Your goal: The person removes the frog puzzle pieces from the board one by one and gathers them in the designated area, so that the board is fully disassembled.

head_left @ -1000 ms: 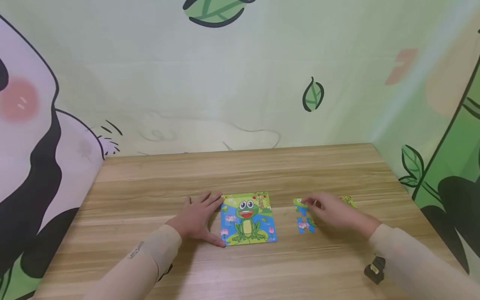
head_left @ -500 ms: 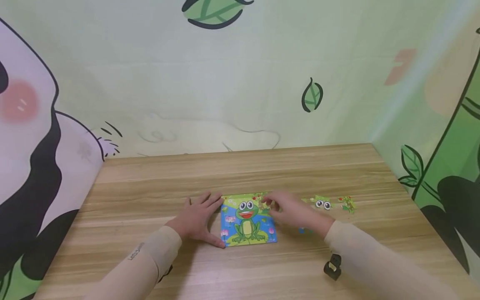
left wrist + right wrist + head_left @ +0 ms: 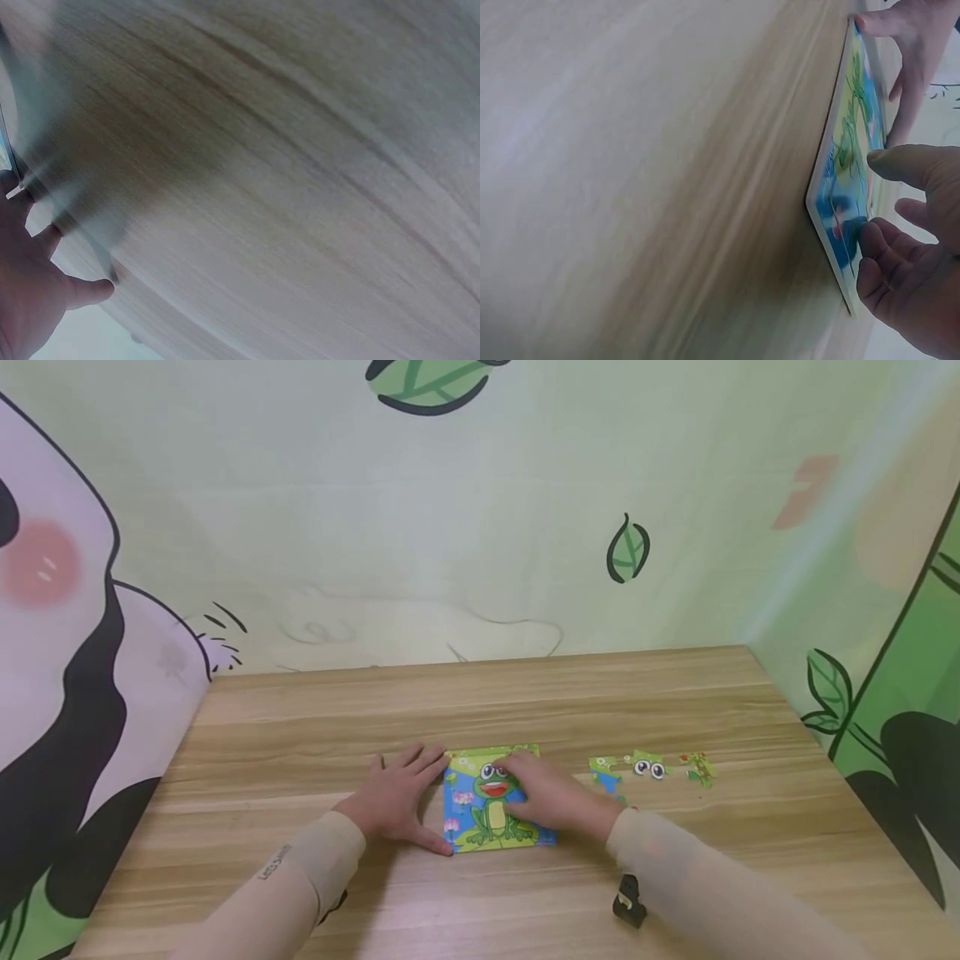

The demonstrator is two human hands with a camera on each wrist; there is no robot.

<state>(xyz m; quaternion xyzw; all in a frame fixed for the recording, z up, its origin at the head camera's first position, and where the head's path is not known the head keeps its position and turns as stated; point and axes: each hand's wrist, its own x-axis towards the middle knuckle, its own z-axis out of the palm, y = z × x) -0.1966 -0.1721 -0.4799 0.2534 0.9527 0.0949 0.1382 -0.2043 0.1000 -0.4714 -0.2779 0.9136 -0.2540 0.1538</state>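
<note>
Puzzle (image 3: 485, 803) lies under right hand (image 3: 555, 792) (relaxed); left hand (image 3: 392, 793), splayed, touches its edge.

Jigsaw board (image 3: 846, 157) flat on wood-grain tabletop (image 3: 667, 150), 3 o'clock in frame. Print mostly blue/green, cut lines visible. Right hand (image 3: 928, 281) at 4 o'clock: thumb over the print, fingers bent at the board's 6 o'clock end; can't tell contact. Left hand (image 3: 919, 41) at 2 o'clock, thumb at the board's 12 o'clock corner. Pale wall (image 3: 939, 124) at 2 o'clock, thin black marks.
</note>
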